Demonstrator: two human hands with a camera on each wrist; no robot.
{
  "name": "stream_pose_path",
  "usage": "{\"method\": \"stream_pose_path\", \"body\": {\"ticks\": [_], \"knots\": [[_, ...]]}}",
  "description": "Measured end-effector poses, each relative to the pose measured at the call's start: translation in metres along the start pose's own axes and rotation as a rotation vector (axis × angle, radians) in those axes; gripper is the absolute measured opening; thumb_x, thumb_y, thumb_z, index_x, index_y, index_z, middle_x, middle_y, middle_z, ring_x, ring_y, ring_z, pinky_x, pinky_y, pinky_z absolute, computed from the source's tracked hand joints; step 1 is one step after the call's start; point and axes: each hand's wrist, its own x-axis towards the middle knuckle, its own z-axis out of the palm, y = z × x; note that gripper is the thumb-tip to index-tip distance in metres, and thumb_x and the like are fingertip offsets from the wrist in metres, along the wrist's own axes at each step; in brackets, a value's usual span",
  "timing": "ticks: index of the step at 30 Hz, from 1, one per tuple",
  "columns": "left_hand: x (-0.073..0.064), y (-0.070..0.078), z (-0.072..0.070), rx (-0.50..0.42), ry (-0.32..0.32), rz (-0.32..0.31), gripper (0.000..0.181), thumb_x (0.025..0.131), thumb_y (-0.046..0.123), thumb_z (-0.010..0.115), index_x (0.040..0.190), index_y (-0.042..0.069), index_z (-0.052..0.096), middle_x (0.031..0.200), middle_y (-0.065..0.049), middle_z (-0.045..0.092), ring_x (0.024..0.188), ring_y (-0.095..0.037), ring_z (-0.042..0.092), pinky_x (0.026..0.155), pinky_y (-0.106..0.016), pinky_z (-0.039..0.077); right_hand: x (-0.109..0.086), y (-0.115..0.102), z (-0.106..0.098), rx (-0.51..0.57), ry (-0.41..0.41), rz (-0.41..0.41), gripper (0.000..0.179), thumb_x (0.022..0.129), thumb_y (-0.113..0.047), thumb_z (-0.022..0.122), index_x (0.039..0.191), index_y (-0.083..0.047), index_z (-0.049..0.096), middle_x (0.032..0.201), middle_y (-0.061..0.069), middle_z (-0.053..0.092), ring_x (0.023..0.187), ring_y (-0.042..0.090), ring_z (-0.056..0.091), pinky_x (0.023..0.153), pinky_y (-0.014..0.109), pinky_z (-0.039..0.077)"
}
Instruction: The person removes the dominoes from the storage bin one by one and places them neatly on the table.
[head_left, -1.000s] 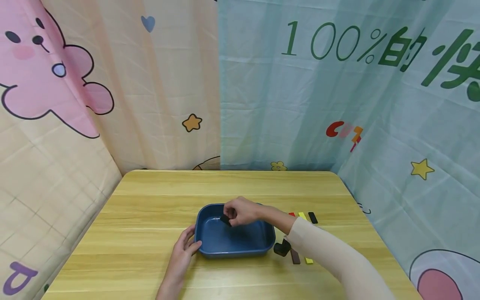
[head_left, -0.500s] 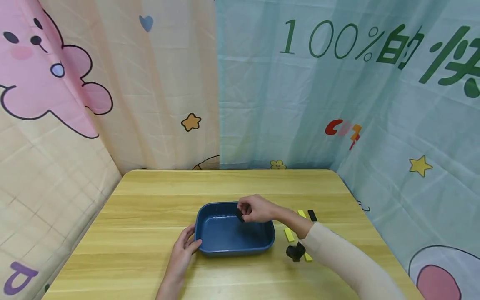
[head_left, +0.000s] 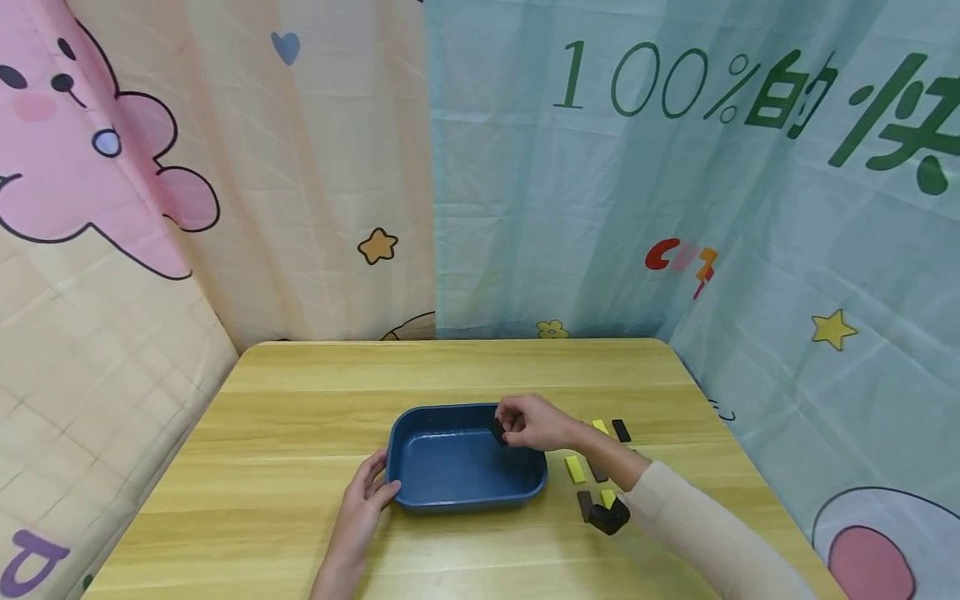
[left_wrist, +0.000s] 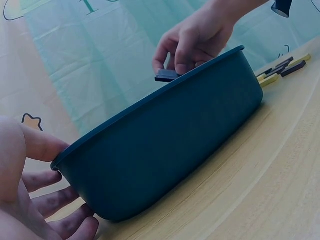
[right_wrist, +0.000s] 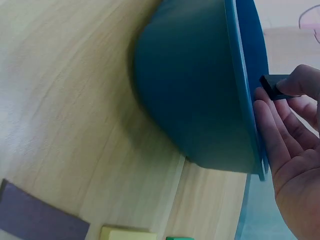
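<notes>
A blue rectangular basin (head_left: 465,505) stands on the table. At its left end my left hand (head_left: 358,510) grips it, the thumb on the rim and the fingers against the outer wall. Between thumb and fingers my right hand (head_left: 536,423) pinches a small flat black block (right_wrist: 272,86). That hand is over the right rear part of the basin, with the block near rim height in the left wrist view. In the head view the basin's visible floor is bare; the right forearm hides a part of the blocks beyond.
Right of the basin lie several loose blocks: a yellow block (head_left: 575,469), a dark brown block (head_left: 585,506) and a black block (head_left: 621,430) among them. A green block (right_wrist: 180,238) peeks in at the right wrist view's lower edge. Printed curtains (head_left: 322,208) enclose the table.
My right hand has moved rightward across the basin, still pinching the black block. More of the blocks on the right now show. The left hand and basin stay in place.
</notes>
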Motion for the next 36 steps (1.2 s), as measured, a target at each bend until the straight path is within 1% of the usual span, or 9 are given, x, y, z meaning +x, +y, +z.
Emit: {"method": "stream_pose_path", "body": {"ticks": [7, 11, 15, 19, 24, 28, 30, 32, 36], "knots": [[-0.001, 0.001, -0.002, 0.009, 0.001, 0.008, 0.058, 0.104, 0.002, 0.056, 0.157, -0.003, 0.034, 0.159, -0.028, 0.034, 0.142, -0.044, 0.04, 0.093, -0.022, 0.05, -0.014, 0.005, -0.003, 0.138, 0.006, 0.027, 0.017, 0.091, 0.001, 0.068, 0.107, -0.003, 0.063, 0.09, 0.002, 0.06, 0.078, 0.016, 0.061, 0.071, 0.03, 0.059], [-0.002, 0.001, -0.002, 0.012, 0.008, -0.013, 0.058, 0.103, 0.001, 0.056, 0.157, -0.001, 0.035, 0.159, -0.026, 0.035, 0.141, -0.043, 0.041, 0.093, -0.022, 0.05, -0.025, 0.009, -0.006, 0.204, 0.021, 0.055, 0.016, 0.092, 0.001, 0.066, 0.106, -0.003, 0.062, 0.09, 0.004, 0.059, 0.077, 0.018, 0.063, 0.071, 0.033, 0.06], [-0.002, -0.001, -0.001, 0.018, 0.005, -0.031, 0.057, 0.103, 0.002, 0.055, 0.157, 0.0, 0.035, 0.16, -0.025, 0.035, 0.141, -0.042, 0.041, 0.094, -0.024, 0.05, -0.038, 0.014, -0.011, 0.276, 0.049, 0.096, 0.016, 0.093, 0.002, 0.064, 0.108, 0.001, 0.06, 0.092, 0.008, 0.06, 0.077, 0.022, 0.067, 0.076, 0.044, 0.062], [-0.002, -0.001, -0.001, 0.025, -0.001, -0.028, 0.058, 0.104, 0.002, 0.055, 0.157, 0.0, 0.034, 0.16, -0.025, 0.034, 0.142, -0.042, 0.04, 0.098, -0.028, 0.049, -0.052, 0.019, -0.016, 0.33, 0.1, 0.121, 0.014, 0.094, 0.004, 0.063, 0.108, 0.003, 0.059, 0.094, 0.011, 0.059, 0.081, 0.03, 0.071, 0.078, 0.054, 0.06], [-0.002, -0.001, 0.0, 0.029, -0.004, -0.032, 0.058, 0.104, 0.003, 0.055, 0.158, 0.0, 0.034, 0.161, -0.025, 0.033, 0.142, -0.042, 0.04, 0.1, -0.031, 0.048, -0.071, 0.024, -0.02, 0.333, 0.117, 0.135, 0.013, 0.093, 0.006, 0.06, 0.106, 0.005, 0.058, 0.093, 0.013, 0.061, 0.082, 0.039, 0.07, 0.075, 0.053, 0.061], [-0.002, 0.0, 0.0, 0.019, -0.011, -0.026, 0.058, 0.104, 0.003, 0.055, 0.158, 0.0, 0.033, 0.161, -0.025, 0.033, 0.143, -0.042, 0.04, 0.097, -0.025, 0.049, -0.086, 0.03, -0.023, 0.344, 0.144, 0.179, 0.015, 0.092, 0.007, 0.06, 0.107, 0.004, 0.059, 0.092, 0.012, 0.063, 0.082, 0.043, 0.069, 0.074, 0.055, 0.06], [-0.001, 0.0, -0.001, 0.013, -0.013, -0.018, 0.058, 0.104, 0.003, 0.055, 0.158, 0.0, 0.033, 0.161, -0.025, 0.033, 0.143, -0.042, 0.039, 0.094, -0.022, 0.049, -0.093, 0.034, -0.024, 0.347, 0.161, 0.186, 0.015, 0.092, 0.006, 0.061, 0.106, 0.004, 0.059, 0.091, 0.013, 0.063, 0.082, 0.045, 0.069, 0.073, 0.057, 0.06], [-0.001, 0.0, -0.002, 0.012, -0.012, -0.008, 0.058, 0.104, 0.002, 0.055, 0.158, -0.001, 0.033, 0.161, -0.025, 0.033, 0.142, -0.042, 0.039, 0.091, -0.019, 0.049, -0.1, 0.037, -0.024, 0.347, 0.169, 0.189, 0.013, 0.092, 0.006, 0.062, 0.105, 0.004, 0.059, 0.09, 0.012, 0.064, 0.081, 0.045, 0.069, 0.073, 0.056, 0.06], [0.0, -0.001, -0.003, 0.017, -0.019, -0.004, 0.058, 0.104, 0.002, 0.055, 0.157, -0.001, 0.034, 0.161, -0.025, 0.033, 0.142, -0.042, 0.04, 0.089, -0.018, 0.049, -0.115, 0.042, -0.026, 0.32, 0.177, 0.217, 0.012, 0.093, 0.004, 0.064, 0.103, 0.004, 0.059, 0.089, 0.011, 0.064, 0.08, 0.039, 0.069, 0.07, 0.05, 0.061]]}}
